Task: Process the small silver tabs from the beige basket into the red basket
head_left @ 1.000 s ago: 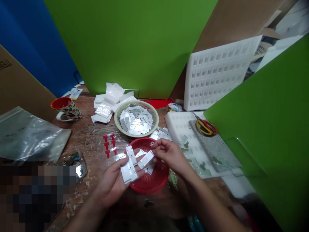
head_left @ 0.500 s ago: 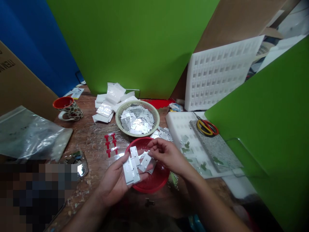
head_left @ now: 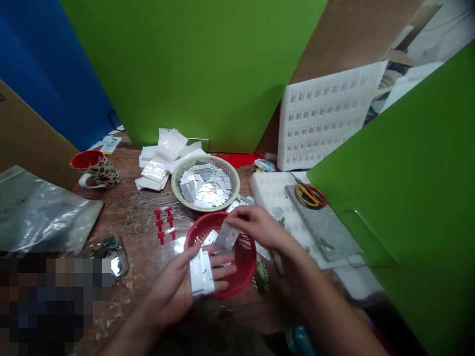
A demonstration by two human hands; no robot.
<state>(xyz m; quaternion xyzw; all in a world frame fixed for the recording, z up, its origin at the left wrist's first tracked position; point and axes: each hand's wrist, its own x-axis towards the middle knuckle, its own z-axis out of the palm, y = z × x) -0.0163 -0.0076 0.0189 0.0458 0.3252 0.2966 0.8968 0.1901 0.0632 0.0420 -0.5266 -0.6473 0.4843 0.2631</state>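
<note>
The left hand (head_left: 178,291) is clamped on a small stack of white plates (head_left: 202,271) — perhaps two or three, the edges blur together — held just over the near rim of the red basket (head_left: 237,277). The right hand (head_left: 260,228) pinches one more white plate (head_left: 227,237) between its fingertips above the same basket, near the stack but apart from it. Behind the red basket stands one beige basket (head_left: 177,174) heaped with metal plates, too many to count. Six red pegs (head_left: 164,224) lie in two rows left of the basket, one mug (head_left: 94,168) sits toward the tabletop's far left corner — one pair of scissors (head_left: 309,194) lies to the right.
</note>
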